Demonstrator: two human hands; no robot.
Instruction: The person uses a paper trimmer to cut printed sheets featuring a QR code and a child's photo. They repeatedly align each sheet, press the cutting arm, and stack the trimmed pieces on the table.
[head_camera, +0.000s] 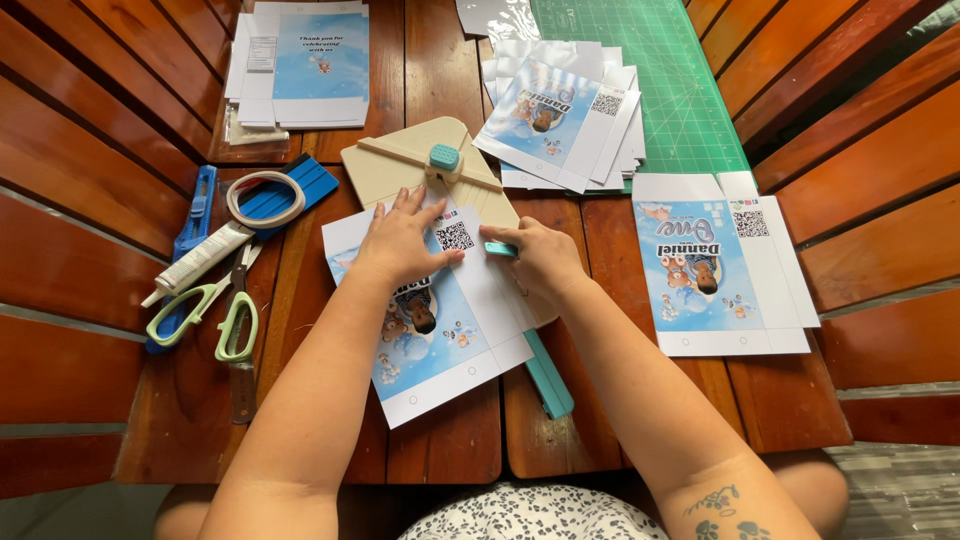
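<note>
On the beige plastic scoring board (400, 172), we press our flat, open left hand (403, 240) on the blue printed paper sheet (430, 325) while our right hand (540, 258) grips a teal scoring tool (500, 249).

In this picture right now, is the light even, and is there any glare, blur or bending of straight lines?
Head view: soft, even daylight with only faint shadows under the left hand and right hand; bright glare on the clear plastic sheet at the top edge; the printed sheet under the hands is sharp, with no motion blur; the wide lens bends the wooden slats at the sides.
</note>
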